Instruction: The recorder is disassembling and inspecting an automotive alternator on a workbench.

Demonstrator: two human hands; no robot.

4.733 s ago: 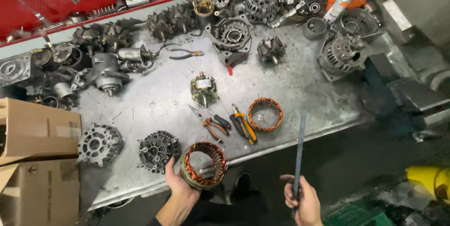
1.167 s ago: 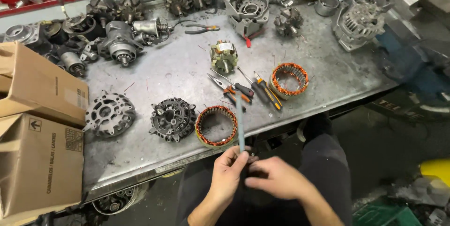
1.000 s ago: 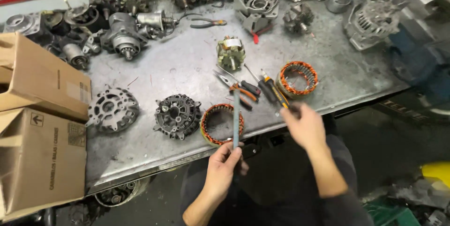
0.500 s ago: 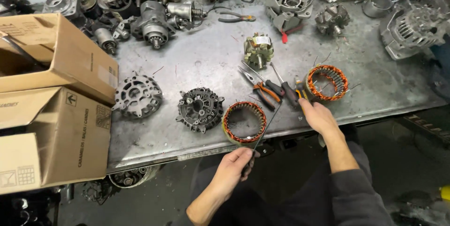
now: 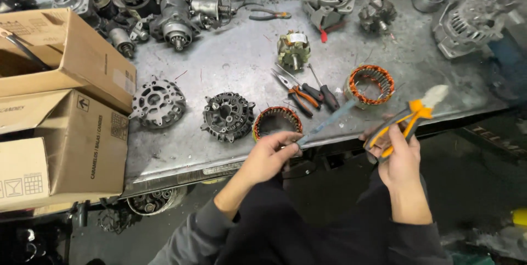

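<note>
On the bench lie two copper-wound stator rings (image 5: 277,121) and two round black end frames (image 5: 228,115). At the left stand three cardboard boxes (image 5: 66,56) (one is open).

Both hands bare, no gloves, no rings or watch showing. Left hand (image 5: 269,158), right hand (image 5: 399,155). Dark grey long sleeves (image 5: 206,226) on both arms, cuffs pushed up a bit past wrists. Dark trousers (image 5: 313,226) below, plain, no markings.

Your left hand (image 5: 269,158) grips a dull grey metal file (image 5: 325,123); your right hand (image 5: 401,152) holds pliers (image 5: 406,122) with glossy orange plastic grips. Scuffed matt steel workbench (image 5: 230,67); cardboard boxes (image 5: 60,111).
</note>
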